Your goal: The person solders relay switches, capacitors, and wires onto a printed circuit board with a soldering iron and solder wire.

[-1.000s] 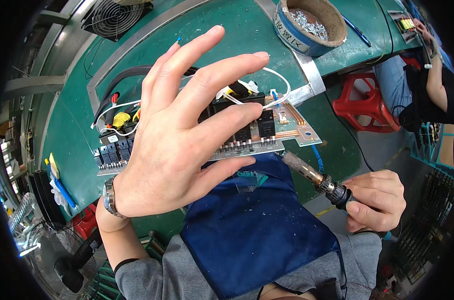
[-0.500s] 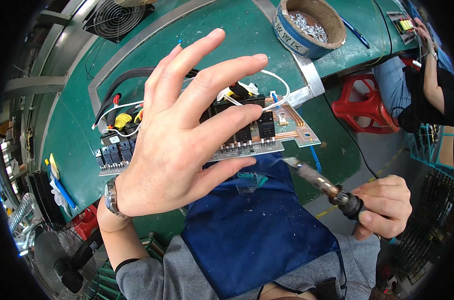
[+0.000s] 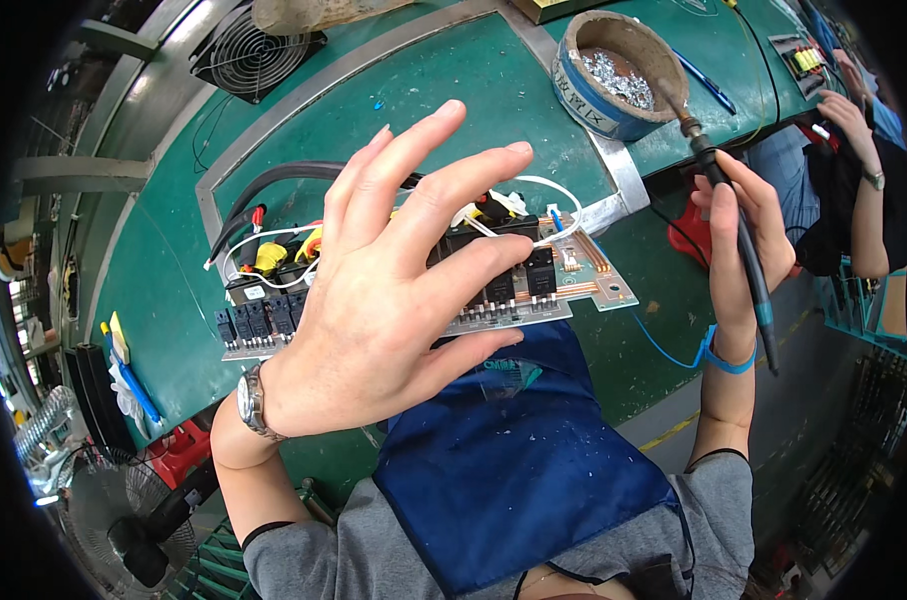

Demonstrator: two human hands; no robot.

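Observation:
My left hand [image 3: 384, 270] grips a circuit board [image 3: 599, 270] at its near edge, thumb beneath and index finger against a black component [image 3: 542, 272]. Its other fingers spread over the board, covering the middle. Black components, yellow-wrapped parts [image 3: 271, 258] and a white wire loop [image 3: 574, 205] show around the hand. On the right, my right hand [image 3: 744, 205] is closed around a soldering iron [image 3: 759, 300], its tip at the inside wall of a round blue-banded tub [image 3: 572, 85] containing silvery scraps [image 3: 619, 80].
The green bench [image 3: 444, 90] bears a black fan [image 3: 259, 55] and a blue pen [image 3: 707, 82]. A blue wristband [image 3: 731, 358] with a cord circles my right wrist. Another person's hand [image 3: 846, 118] is at the far right, near a red stool [image 3: 689, 240].
My right hand has moved up and away, bringing the soldering iron from beside the board's near edge to the tub. My left hand and the board have shifted slightly right and nearer.

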